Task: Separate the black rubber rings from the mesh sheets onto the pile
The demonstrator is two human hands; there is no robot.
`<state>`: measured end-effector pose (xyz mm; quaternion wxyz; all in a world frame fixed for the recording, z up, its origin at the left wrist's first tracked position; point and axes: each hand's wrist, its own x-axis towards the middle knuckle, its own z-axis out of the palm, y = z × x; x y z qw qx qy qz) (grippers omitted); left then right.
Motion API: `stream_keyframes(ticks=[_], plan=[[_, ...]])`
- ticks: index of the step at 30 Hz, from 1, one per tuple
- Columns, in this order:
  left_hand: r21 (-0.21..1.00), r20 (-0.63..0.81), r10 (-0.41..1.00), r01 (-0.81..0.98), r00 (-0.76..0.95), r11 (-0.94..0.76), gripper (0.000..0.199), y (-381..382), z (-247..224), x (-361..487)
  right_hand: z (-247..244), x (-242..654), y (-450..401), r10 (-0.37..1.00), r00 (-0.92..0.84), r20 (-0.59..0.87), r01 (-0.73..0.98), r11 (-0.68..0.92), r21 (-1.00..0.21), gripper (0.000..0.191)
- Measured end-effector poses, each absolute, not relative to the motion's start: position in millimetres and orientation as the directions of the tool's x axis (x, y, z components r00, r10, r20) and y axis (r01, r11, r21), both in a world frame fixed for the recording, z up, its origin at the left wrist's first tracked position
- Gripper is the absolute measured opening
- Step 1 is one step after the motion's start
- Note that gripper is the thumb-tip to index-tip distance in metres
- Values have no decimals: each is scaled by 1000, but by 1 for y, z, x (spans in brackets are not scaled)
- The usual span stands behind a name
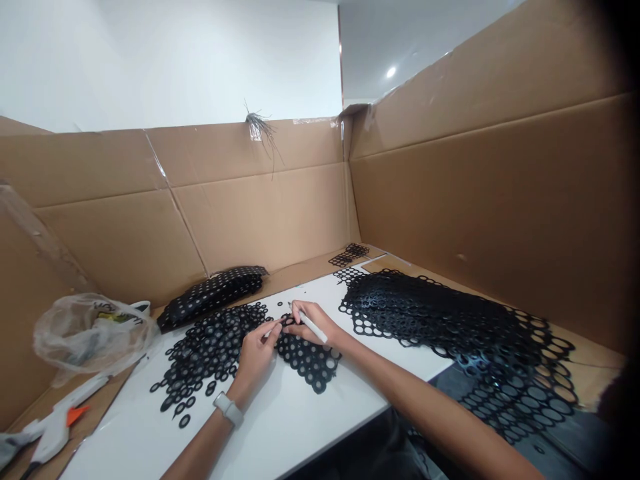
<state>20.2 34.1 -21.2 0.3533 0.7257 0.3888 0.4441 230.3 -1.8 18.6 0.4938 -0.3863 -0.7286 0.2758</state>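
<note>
My right hand [313,320] is closed around a slim white pen-like tool [314,328], its dark tip pointing up and away from me; the kind of tip is too small to tell. My left hand [259,343], with a pale watch on the wrist, pinches the upper edge of a small black sheet of joined rings [313,363]. Both hands meet at this edge, and their fingers partly hide it. Left of my left hand spreads a pile of loose black rings [210,353] on the white board [280,420].
A tall stack of black ring mesh [425,307] overhangs the board's right edge. Behind the loose rings lies a rolled black perforated sheet [215,293]. At left are a clear plastic bag [95,330] and a white glue gun [55,427]. Cardboard walls [270,213] enclose the workspace.
</note>
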Motion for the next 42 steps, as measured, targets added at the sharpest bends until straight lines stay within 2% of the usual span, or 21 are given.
stream_keyframes(ticks=[4, 8, 13, 18, 26, 30, 33, 37, 42], plan=[[926, 243, 940, 233, 238, -298, 32, 41, -29, 14, 21, 230, -3, 840, -254, 480, 311, 541, -781, 27], [956, 189, 967, 195, 168, -221, 32, 45, -31, 11, 22, 231, -1, 848, -271, 455, 344, 527, -777, 29], [973, 172, 983, 146, 71, -181, 33, 48, -30, 12, 22, 230, 1, 858, -263, 440, 377, 512, -772, 33], [970, 221, 974, 117, -58, -213, 34, 50, -28, 10, 19, 231, 1, 856, -281, 434, 377, 515, -770, 36], [924, 333, 942, 191, 28, -332, 38, 42, -21, 15, 13, 235, 5, 868, -207, 451, 290, 495, -819, 28], [845, 466, 883, 268, 56, -463, 34, 31, -14, 17, 12, 236, 10, 894, -126, 430, 228, 448, -864, 29], [765, 544, 826, 316, 150, -561, 28, 23, -11, 22, 10, 237, 10, 921, -96, 376, 170, 388, -906, 35], [687, 581, 765, 337, 277, -644, 30, 20, -12, 27, 11, 236, 3, 948, -121, 295, 60, 304, -951, 42], [686, 582, 763, 333, 281, -646, 31, 28, -17, 23, 16, 236, -6, 943, -200, 265, -37, 264, -964, 38]])
